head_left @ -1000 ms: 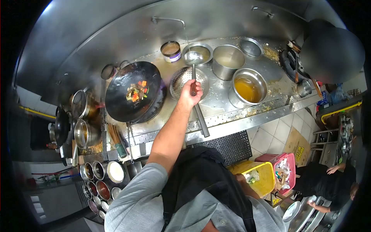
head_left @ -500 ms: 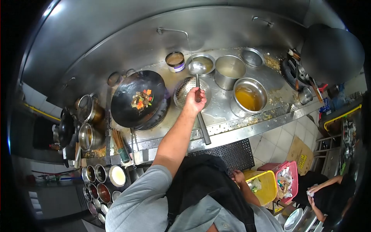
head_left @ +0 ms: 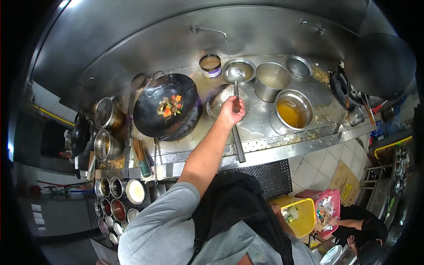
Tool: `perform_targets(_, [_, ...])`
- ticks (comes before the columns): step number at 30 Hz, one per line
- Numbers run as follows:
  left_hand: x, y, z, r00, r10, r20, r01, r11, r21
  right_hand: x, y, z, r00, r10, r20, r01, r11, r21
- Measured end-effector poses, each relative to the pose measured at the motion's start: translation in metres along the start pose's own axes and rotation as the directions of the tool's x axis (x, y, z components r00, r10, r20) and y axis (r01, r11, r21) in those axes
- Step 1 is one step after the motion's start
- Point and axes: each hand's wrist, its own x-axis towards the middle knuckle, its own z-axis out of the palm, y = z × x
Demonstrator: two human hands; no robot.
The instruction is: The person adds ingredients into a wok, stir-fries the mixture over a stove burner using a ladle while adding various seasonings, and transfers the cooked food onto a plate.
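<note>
My left hand (head_left: 232, 111) is closed around the brown grip of a ladle (head_left: 236, 74). The ladle's bowl is over a steel basin (head_left: 249, 65), under a thin stream from a tap (head_left: 212, 30). Below the hand lies a perforated strainer (head_left: 215, 100); a long metal handle (head_left: 239, 145) runs from under the hand toward the counter edge. To the left, a tilted black wok (head_left: 148, 110) holds chopped food (head_left: 170, 106) with orange, red and green pieces. My right forearm (head_left: 283, 224) hangs beside the black apron; the fingers of that hand are hidden.
Pots of cloudy liquid (head_left: 270, 88) and yellow liquid (head_left: 293, 112) stand right of the strainer, an open can (head_left: 210, 66) behind it. Seasoning bowls (head_left: 118, 210) are at lower left. Yellow (head_left: 304, 229) and pink (head_left: 334, 198) bins stand at lower right, beside a co-worker (head_left: 371, 229).
The view has shifted, moving the counter rightward in frame. My left hand still grips the ladle under the tap. My right hand's fingers have gone from sight. The co-worker now reaches toward the pink bin.
</note>
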Motion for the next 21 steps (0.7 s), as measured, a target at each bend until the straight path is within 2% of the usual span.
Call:
perform_targets(3, [-0.004, -0.004, 0.003, 1.0, 0.026, -0.016, -0.026, 1.0, 0.015, 0.016, -0.025, -0.004, 0.999, -0.046, -0.021, 0.046, 0.999, -0.008])
perform_targets(4, [-0.004, -0.005, 0.004, 0.999, 0.031, -0.026, -0.03, 0.999, 0.01, 0.025, -0.038, -0.004, 0.988, 0.148, -0.036, -0.134, 0.958, 0.254])
perform_targets(5, [-0.005, -0.005, 0.004, 0.999, 0.031, -0.027, -0.031, 0.999, 0.009, 0.031, -0.041, -0.004, 0.942, 0.335, 0.0, -0.291, 0.818, 0.497])
perform_targets(6, [-0.006, -0.005, 0.005, 0.999, 0.029, -0.015, -0.029, 0.999, -0.018, 0.034, -0.044, -0.005, 0.942, 0.336, 0.001, -0.293, 0.818, 0.495])
perform_targets(8, [-0.006, -0.006, 0.004, 1.0, 0.02, -0.004, -0.02, 0.999, -0.046, 0.04, -0.043, -0.004, 0.877, 0.478, 0.044, -0.369, 0.613, 0.698])
perform_targets(12, [-0.006, -0.005, 0.001, 1.0, 0.026, 0.018, -0.025, 0.998, -0.054, 0.029, -0.057, -0.013, 0.861, 0.508, 0.004, -0.378, 0.636, 0.673])
perform_targets(15, [-0.01, -0.004, 0.002, 0.999, 0.017, 0.034, -0.014, 0.997, -0.079, 0.024, -0.039, -0.014, 0.903, 0.427, 0.045, -0.357, 0.687, 0.632])
perform_targets(16, [-0.009, -0.003, 0.002, 0.999, 0.027, 0.031, -0.025, 0.997, -0.074, 0.024, -0.009, -0.006, 0.97, 0.241, -0.01, -0.208, 0.857, 0.471])
perform_targets(17, [-0.009, -0.003, 0.002, 0.999, 0.039, 0.028, -0.037, 0.997, -0.07, 0.023, 0.011, 0.002, 0.999, 0.038, -0.025, -0.03, 0.959, 0.283])
perform_targets(18, [-0.009, -0.003, 0.001, 0.998, 0.052, 0.031, -0.05, 0.997, -0.067, 0.021, 0.016, 0.006, 0.999, 0.04, -0.026, -0.031, 0.959, 0.283])
perform_targets(20, [-0.008, -0.003, 0.001, 0.998, 0.054, 0.038, -0.052, 0.996, -0.07, 0.019, 0.026, 0.013, 0.999, 0.001, -0.04, 0.003, 0.996, 0.091])
perform_targets(21, [-0.008, -0.003, 0.0, 0.997, 0.059, 0.043, -0.055, 0.996, -0.072, 0.02, 0.03, 0.018, 0.999, 0.003, -0.043, 0.001, 0.996, 0.091])
